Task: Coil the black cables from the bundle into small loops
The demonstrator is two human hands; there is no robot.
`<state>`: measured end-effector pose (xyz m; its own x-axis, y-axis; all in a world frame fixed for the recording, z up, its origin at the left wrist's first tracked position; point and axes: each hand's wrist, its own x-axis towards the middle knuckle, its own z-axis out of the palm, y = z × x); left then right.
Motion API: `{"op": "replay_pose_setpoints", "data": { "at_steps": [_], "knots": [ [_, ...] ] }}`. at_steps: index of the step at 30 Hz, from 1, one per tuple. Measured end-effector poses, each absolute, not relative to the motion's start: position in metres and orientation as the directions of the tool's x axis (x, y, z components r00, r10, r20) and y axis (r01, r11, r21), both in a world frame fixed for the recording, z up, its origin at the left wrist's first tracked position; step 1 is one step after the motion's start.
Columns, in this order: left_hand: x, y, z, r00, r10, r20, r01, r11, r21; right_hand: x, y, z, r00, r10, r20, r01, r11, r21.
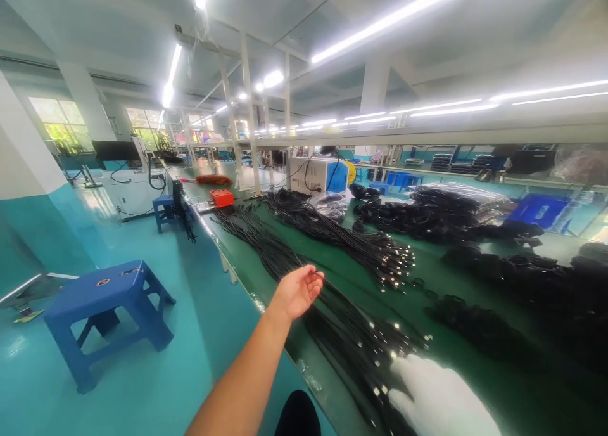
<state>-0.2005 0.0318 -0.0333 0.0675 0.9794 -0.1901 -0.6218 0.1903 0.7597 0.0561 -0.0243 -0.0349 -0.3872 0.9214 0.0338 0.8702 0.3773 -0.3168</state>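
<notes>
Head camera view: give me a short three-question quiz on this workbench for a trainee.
1. True or false: the left hand pinches a thin black cable.
2. What colour is the stool on the floor? A red, B blue, C white.
3. Fill in: the orange box sits at the far end of the green ___.

Key: 1 true; 2 B; 3 bench.
</notes>
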Motion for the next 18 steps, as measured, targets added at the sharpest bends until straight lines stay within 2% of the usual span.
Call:
{"op": "replay_pose_setpoints", "data": {
  "at_steps": [2,3,5,6,8,9,11,14,18],
  "knots": [
    [-0.197,0.032,-0.029,0.066,0.98,-0.189,-0.669,0.184,0.72,0.065,-0.024,-0.017,-0.232,0.97,0.068,0.819,0.233,-0.524],
    [-0.193,0.032,-0.026,0.07,0.979,-0.192,-0.682,0.187,0.707,0.066,-0.023,-0.008,-0.133,0.987,0.087,0.744,0.157,-0.65],
    [-0.182,0.031,-0.023,0.087,0.978,-0.19,-0.688,0.196,0.699,0.064,-0.021,0.003,-0.029,0.999,0.046,0.449,0.054,-0.892],
    [-0.176,0.031,-0.023,0.098,0.978,-0.184,-0.685,0.2,0.701,0.061,-0.021,0.004,-0.049,0.998,-0.027,0.275,-0.013,-0.961],
    [-0.162,0.028,-0.027,0.136,0.975,-0.175,-0.668,0.221,0.71,0.052,-0.023,0.0,-0.218,0.95,-0.224,0.029,-0.223,-0.974],
    [-0.156,0.026,-0.031,0.161,0.971,-0.176,-0.657,0.239,0.715,0.048,-0.025,-0.006,-0.319,0.897,-0.305,-0.006,-0.324,-0.946],
    [-0.145,0.022,-0.04,0.206,0.961,-0.186,-0.633,0.276,0.723,0.041,-0.028,-0.019,-0.476,0.792,-0.383,0.011,-0.43,-0.903],
    [-0.131,0.015,-0.053,0.246,0.946,-0.211,-0.602,0.32,0.732,0.036,-0.03,-0.032,-0.605,0.682,-0.412,0.102,-0.446,-0.889],
    [-0.115,0.007,-0.054,0.297,0.918,-0.264,-0.532,0.388,0.753,0.047,-0.029,-0.031,-0.592,0.728,-0.345,0.17,-0.305,-0.937]
  ]
}}
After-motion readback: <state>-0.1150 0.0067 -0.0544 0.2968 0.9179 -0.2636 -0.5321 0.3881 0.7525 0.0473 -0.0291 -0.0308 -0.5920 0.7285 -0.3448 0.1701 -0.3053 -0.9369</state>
